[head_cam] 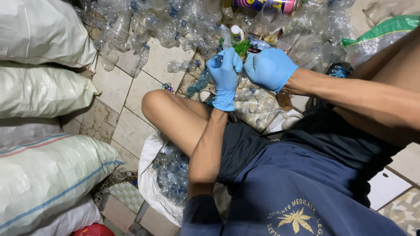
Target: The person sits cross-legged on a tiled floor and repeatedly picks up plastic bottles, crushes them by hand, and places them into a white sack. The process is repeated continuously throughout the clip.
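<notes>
Blue-gloved left hand [226, 74] and right hand [270, 68], fists together, both clenched on crumpled clear plastic bottle [202, 81].

Indoor light, moderately bright, slightly warm, coming from above. Glare spots on the pile of clear plastic bottles [175, 26] at far centre. Woven sacks [41, 30] at left evenly lit, topmost near blown out. Soft shadows under the bent knee on the tiled floor [131, 91] and between sacks. Dark shorts [280, 175] near camera lose detail. Wide-angle bend at edges; forearms stretched. Blue gloves sharp; near shirt slightly soft.
</notes>
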